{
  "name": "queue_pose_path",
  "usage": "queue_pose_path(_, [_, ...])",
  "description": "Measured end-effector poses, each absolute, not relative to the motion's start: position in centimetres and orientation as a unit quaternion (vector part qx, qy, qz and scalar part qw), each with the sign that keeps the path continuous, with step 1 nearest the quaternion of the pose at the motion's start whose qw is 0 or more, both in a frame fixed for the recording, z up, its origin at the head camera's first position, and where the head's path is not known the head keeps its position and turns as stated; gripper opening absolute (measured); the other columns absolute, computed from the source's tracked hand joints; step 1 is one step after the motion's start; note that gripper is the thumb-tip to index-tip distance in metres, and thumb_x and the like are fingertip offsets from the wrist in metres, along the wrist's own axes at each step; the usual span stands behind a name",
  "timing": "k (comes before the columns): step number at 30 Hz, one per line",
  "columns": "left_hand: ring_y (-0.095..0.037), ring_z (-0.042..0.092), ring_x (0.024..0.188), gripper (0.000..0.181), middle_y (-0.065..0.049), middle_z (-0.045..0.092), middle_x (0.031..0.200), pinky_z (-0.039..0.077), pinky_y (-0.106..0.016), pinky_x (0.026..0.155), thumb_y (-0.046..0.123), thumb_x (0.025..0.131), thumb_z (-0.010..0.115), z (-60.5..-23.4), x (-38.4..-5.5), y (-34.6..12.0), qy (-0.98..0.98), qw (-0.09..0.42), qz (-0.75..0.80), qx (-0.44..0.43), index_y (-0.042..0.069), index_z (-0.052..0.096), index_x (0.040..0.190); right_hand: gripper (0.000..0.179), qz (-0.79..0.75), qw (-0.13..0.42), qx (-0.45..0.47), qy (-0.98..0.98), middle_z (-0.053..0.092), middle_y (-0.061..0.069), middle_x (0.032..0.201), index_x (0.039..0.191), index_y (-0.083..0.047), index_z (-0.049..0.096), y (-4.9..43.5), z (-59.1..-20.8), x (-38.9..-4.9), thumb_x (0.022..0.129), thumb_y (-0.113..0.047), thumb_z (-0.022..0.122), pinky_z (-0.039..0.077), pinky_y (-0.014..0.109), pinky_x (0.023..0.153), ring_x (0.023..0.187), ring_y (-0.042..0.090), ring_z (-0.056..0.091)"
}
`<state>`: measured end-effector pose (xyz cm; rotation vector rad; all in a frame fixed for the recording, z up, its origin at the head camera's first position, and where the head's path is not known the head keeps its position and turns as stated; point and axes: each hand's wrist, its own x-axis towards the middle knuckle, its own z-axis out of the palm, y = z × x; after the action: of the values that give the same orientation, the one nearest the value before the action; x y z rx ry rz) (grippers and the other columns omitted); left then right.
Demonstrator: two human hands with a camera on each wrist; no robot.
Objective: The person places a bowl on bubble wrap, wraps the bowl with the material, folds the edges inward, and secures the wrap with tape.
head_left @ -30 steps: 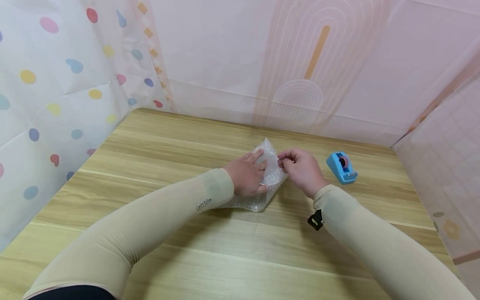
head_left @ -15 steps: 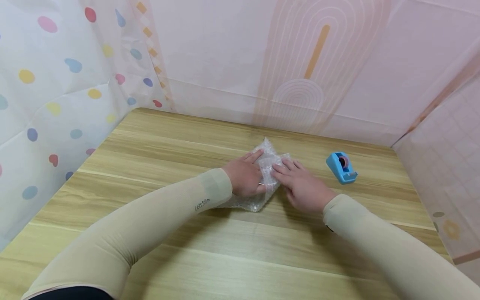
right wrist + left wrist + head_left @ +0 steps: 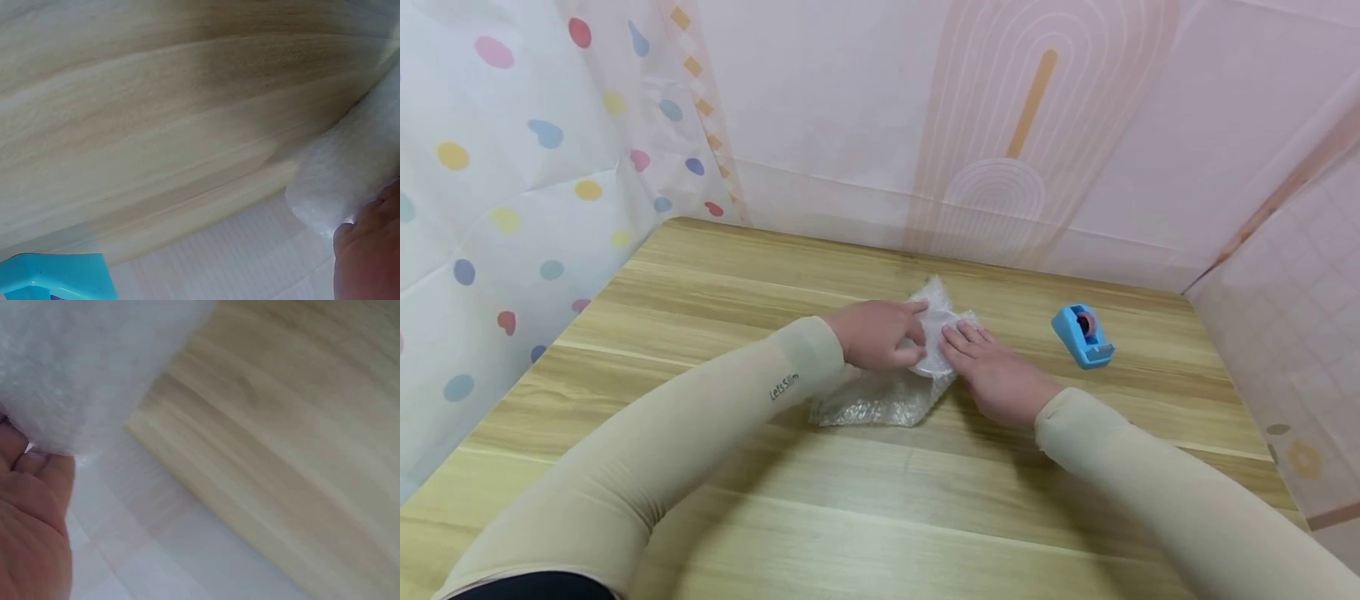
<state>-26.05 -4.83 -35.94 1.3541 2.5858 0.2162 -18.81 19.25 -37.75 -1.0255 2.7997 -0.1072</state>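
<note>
A sheet of clear bubble wrap (image 3: 880, 400) lies folded over on the tabletop, with a pale, round-edged thing (image 3: 934, 354) at its middle; its kind is unclear. My right hand (image 3: 1000, 375) rests on the right side of the wrap, fingers extended together. At the wrap's upper left is my left hand (image 3: 880, 333), its fingers loosely bent over the pale thing; whether the fingertips touch it is hard to tell. In the left wrist view, bubble wrap (image 3: 94, 369) covers the fingertips of that hand. The right wrist view has a rounded wrap edge (image 3: 344, 169) beside my right hand.
A blue tape dispenser (image 3: 1084, 335) with a small roll stands to the right of my right hand. The wood-grain table (image 3: 850, 517) meets a patterned cloth (image 3: 820, 108) at its back edge.
My right hand came from pinching at the wrap's right edge to lying flat on its folded-over part. My left hand has just shifted left and up, uncovering more wrap, its fingers now more bent.
</note>
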Motion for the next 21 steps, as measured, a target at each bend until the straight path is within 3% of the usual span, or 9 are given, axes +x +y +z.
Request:
queue_pose_path(2, [-0.03, 0.048, 0.151, 0.034, -0.011, 0.068, 0.143, 0.046, -0.042, 0.119, 0.021, 0.099, 0.049, -35.9, -26.3, -5.1, 0.878, 0.092, 0.104, 0.458, 0.008, 0.076, 0.116, 0.058, -0.031, 0.081, -0.342, 0.936, 0.024, 0.015, 0.175, 0.165, -0.001, 0.03, 19.1, -37.7, -18.8, 0.108, -0.007, 0.043, 0.015, 0.052, 0.134, 0.164, 0.037, 0.014])
queue_pose_path(5, [-0.031, 0.067, 0.126, 0.027, -0.015, 0.069, 0.136, 0.054, -0.042, 0.106, 0.008, 0.095, 0.053, -36.1, -26.6, -5.3, 0.879, 0.065, 0.141, 0.452, 0.005, 0.072, 0.113, 0.058, -0.024, 0.078, -0.345, 0.935, 0.025, 0.016, 0.174, 0.164, -0.001, 0.031, 19.0, -37.7, -18.8, 0.108, -0.008, 0.042, 0.015, 0.051, 0.134, 0.164, 0.037, 0.015])
queue_pose_path(8, [-0.029, 0.067, 0.122, 0.025, -0.014, 0.067, 0.136, 0.054, -0.041, 0.107, 0.005, 0.093, 0.059, -36.1, -26.7, -5.5, 0.879, 0.048, 0.163, 0.446, 0.004, 0.068, 0.117, 0.057, -0.018, 0.078, -0.347, 0.935, 0.025, 0.016, 0.174, 0.164, 0.0, 0.031, 18.8, -37.6, -18.9, 0.108, -0.01, 0.041, 0.014, 0.05, 0.134, 0.164, 0.036, 0.015])
queue_pose_path(10, [-0.03, 0.061, 0.133, 0.032, -0.014, 0.062, 0.144, 0.049, -0.041, 0.116, 0.007, 0.094, 0.062, -36.2, -26.7, -5.5, 0.88, 0.046, 0.171, 0.441, 0.002, 0.066, 0.125, 0.058, -0.013, 0.082, -0.347, 0.934, 0.025, 0.016, 0.174, 0.164, 0.0, 0.031, 18.7, -37.6, -19.0, 0.108, -0.011, 0.041, 0.013, 0.051, 0.134, 0.164, 0.036, 0.014])
queue_pose_path(13, [-0.031, 0.043, 0.153, 0.045, -0.015, 0.046, 0.164, 0.035, -0.043, 0.128, 0.015, 0.098, 0.062, -36.3, -26.7, -5.6, 0.886, 0.057, 0.164, 0.43, 0.002, 0.06, 0.14, 0.06, -0.005, 0.091, -0.345, 0.934, 0.023, 0.015, 0.175, 0.165, -0.001, 0.029, 18.5, -37.5, -19.1, 0.107, -0.013, 0.042, 0.012, 0.051, 0.134, 0.165, 0.035, 0.012])
queue_pose_path(17, [-0.029, 0.024, 0.163, 0.065, -0.014, 0.025, 0.175, 0.021, -0.046, 0.133, 0.028, 0.103, 0.061, -36.8, -26.5, -5.7, 0.889, 0.088, 0.154, 0.422, 0.004, 0.04, 0.16, 0.063, 0.001, 0.098, -0.343, 0.934, 0.021, 0.013, 0.176, 0.166, -0.002, 0.026, 18.2, -37.4, -19.2, 0.106, -0.014, 0.042, 0.011, 0.052, 0.135, 0.165, 0.034, 0.01])
queue_pose_path(21, [-0.027, 0.01, 0.165, 0.087, -0.014, 0.009, 0.178, 0.011, -0.055, 0.134, 0.046, 0.104, 0.058, -37.1, -26.3, -5.7, 0.886, 0.101, 0.142, 0.429, 0.006, 0.016, 0.169, 0.065, 0.01, 0.096, -0.347, 0.933, 0.021, 0.015, 0.176, 0.165, -0.001, 0.027, 18.0, -37.5, -19.4, 0.104, -0.012, 0.044, 0.011, 0.053, 0.134, 0.165, 0.036, 0.009])
